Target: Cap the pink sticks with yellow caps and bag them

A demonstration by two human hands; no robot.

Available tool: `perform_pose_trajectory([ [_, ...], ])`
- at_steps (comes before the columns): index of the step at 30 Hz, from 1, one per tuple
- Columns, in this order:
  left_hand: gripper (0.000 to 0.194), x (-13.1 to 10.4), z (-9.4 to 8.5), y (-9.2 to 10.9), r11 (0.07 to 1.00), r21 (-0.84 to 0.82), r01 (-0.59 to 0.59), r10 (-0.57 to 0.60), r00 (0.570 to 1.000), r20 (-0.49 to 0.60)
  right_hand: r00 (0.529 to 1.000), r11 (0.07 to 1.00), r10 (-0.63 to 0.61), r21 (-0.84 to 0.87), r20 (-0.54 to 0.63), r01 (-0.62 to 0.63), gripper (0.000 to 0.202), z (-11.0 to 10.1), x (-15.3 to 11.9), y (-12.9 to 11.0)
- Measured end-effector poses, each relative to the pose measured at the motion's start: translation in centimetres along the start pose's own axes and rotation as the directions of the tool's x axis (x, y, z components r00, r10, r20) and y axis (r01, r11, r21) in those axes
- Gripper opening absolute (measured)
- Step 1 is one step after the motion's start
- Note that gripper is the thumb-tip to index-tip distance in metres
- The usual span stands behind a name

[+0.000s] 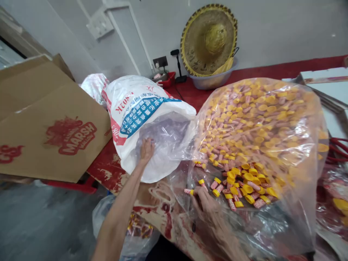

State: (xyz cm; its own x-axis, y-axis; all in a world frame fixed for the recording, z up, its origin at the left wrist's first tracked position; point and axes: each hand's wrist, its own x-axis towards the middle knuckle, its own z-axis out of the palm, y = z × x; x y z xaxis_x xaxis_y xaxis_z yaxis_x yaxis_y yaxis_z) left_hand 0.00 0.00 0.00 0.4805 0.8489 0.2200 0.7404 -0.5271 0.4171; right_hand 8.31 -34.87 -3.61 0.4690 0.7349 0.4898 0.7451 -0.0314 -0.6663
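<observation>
My left hand [147,149] reaches into the mouth of a white woven sack [129,96] with blue and red print. Its fingers are curled against the clear plastic pieces [165,132] inside, and what they hold is hidden. On the right lies a large clear plastic bag [296,145] of small pink-and-white tubes with yellow caps. At its open mouth my right hand [208,206] has its fingers closed at the yellow end of one capped tube [188,191]. Loose capped tubes [244,185] are heaped just beyond that hand.
A cardboard box [54,119] stands at the left. Behind are a straw hat [208,40] in a pale basin [206,82], a red tray [170,79] and a black stand [179,69]. Below the worn red table edge sits another plastic bag [102,214].
</observation>
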Motion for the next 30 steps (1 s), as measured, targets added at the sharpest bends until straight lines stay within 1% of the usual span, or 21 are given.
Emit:
perform_pose_trajectory([
  [2,0.02,-2.2,-0.7,-0.2,0.997,-0.06,-0.052,0.053,0.999,0.009,1.0,1.0,-0.023,-0.002,-0.001,0.023,0.025,-0.2,-0.1,0.1],
  [4,0.018,-4.6,-1.6,-0.1,0.975,-0.203,-0.09,0.092,0.996,-0.002,1.0,1.0,-0.013,0.008,0.009,0.013,0.023,-0.4,-0.2,0.0],
  [5,0.016,-5.8,-2.1,0.1,0.952,-0.294,-0.082,0.082,0.997,-0.014,1.0,1.0,0.009,0.016,0.015,-0.01,0.022,-0.5,-0.2,-0.1],
  [6,0.014,-6.9,-2.7,0.4,0.919,-0.39,-0.048,0.045,0.999,-0.017,0.999,0.999,0.036,0.02,0.015,-0.037,0.021,-0.6,-0.3,-0.2],
  [7,0.012,-8.1,-3.3,0.7,0.877,-0.479,0.009,-0.011,1.0,0.0,0.998,0.998,0.057,0.02,0.006,-0.057,0.022,-0.7,-0.2,-0.3],
  [9,0.016,-10.5,-4.7,1.5,0.777,-0.614,0.138,-0.106,0.99,0.089,0.997,0.997,0.073,0.011,-0.003,-0.073,0.025,-0.8,-0.1,-0.4],
  [10,0.02,-11.6,-5.4,2.0,0.725,-0.665,0.18,-0.117,0.983,0.139,0.997,0.997,0.07,0.01,-0.005,-0.07,0.026,-0.8,-0.1,-0.4],
  [13,0.029,-15.0,-7.4,3.5,0.601,-0.768,0.22,-0.055,0.97,0.235,0.997,0.999,0.034,0.04,-0.062,-0.032,0.027,-0.7,-0.1,-0.2],
  [15,0.033,-16.8,-8.2,4.5,0.539,-0.804,0.253,-0.014,0.956,0.292,0.991,0.998,0.035,0.059,-0.131,-0.027,0.029,-0.6,-0.2,0.1],
  [16,0.035,-17.6,-8.3,4.9,0.509,-0.811,0.289,0.002,0.942,0.336,0.988,0.998,0.049,0.055,-0.145,-0.041,0.031,-0.4,-0.3,0.2],
  [18,0.04,-18.9,-8.2,5.8,0.46,-0.801,0.383,0.029,0.895,0.445,0.989,0.994,0.104,0.038,-0.103,-0.101,0.033,-0.1,-0.3,0.5],
  [20,0.044,-19.9,-7.4,6.6,0.421,-0.772,0.477,0.036,0.841,0.539,0.983,0.983,0.178,0.048,-0.036,-0.176,0.034,0.0,-0.2,0.6],
  [21,0.046,-20.3,-6.9,7.0,0.395,-0.762,0.513,0.027,0.823,0.568,0.976,0.974,0.217,0.077,-0.021,-0.215,0.034,-0.1,-0.1,0.6],
  [22,0.049,-20.7,-6.3,7.4,0.361,-0.761,0.539,0.012,0.813,0.582,0.965,0.958,0.262,0.124,-0.019,-0.258,0.033,-0.2,0.0,0.6],
  [24,0.055,-21.2,-5.3,8.1,0.284,-0.775,0.564,-0.024,0.813,0.582,0.931,0.901,0.364,0.253,0.004,-0.353,0.033,-0.7,0.4,0.4],
  [26,0.059,-21.7,-4.5,8.8,0.233,-0.791,0.566,-0.045,0.818,0.573,0.897,0.817,0.431,0.381,0.093,-0.432,0.037,-1.2,0.7,0.1],
  [28,0.061,-21.9,-4.0,9.4,0.245,-0.795,0.555,-0.039,0.825,0.564,0.879,0.742,0.431,0.475,0.203,-0.473,0.041,-1.5,0.8,-0.3],
  [29,0.061,-22.0,-3.9,9.6,0.276,-0.794,0.541,-0.031,0.831,0.556,0.877,0.717,0.414,0.505,0.245,-0.48,0.042,-1.6,0.9,-0.5],
  [30,0.06,-22.1,-3.8,9.8,0.327,-0.791,0.517,-0.023,0.841,0.541,0.877,0.706,0.394,0.521,0.274,-0.48,0.041,-1.6,0.9,-0.6],
])
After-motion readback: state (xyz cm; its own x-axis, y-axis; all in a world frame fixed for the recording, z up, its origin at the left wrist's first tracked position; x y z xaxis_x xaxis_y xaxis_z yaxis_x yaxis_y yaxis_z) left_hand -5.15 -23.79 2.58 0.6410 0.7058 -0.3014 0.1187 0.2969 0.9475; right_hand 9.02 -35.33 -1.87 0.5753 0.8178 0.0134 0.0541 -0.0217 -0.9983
